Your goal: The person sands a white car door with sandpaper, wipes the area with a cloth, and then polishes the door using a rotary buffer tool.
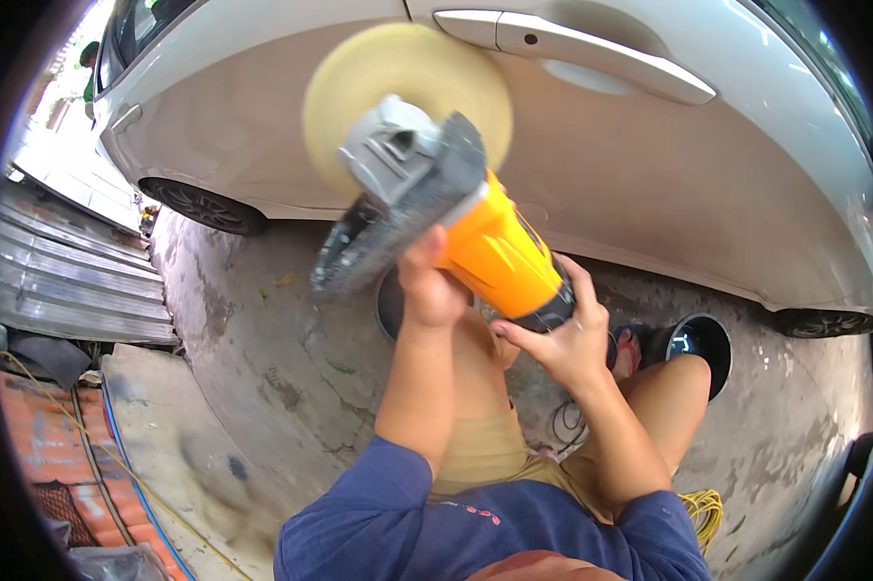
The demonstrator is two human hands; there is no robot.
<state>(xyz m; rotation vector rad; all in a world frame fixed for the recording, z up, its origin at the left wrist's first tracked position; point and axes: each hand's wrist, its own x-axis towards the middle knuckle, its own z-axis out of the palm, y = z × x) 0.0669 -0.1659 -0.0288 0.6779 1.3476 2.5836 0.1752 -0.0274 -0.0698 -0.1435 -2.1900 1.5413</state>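
Observation:
A yellow and grey rotary polisher is raised before me, its round cream-yellow pad blurred and overlapping the car's side. My left hand grips it near the dark grey side handle, with the fingers partly hidden behind the tool. Around the black rear end of its body, my right hand is closed, thumb below and fingers above. A beige car door with a dull surface stands behind the tool, and a white door handle lies right of the pad. Whether the pad touches the panel cannot be told.
A black bucket stands by my right knee; another dark bucket is partly hidden behind my left arm. A coiled yellow cable lies on the concrete floor at lower right. Corrugated metal sheets lie at left. A person is far off at upper left.

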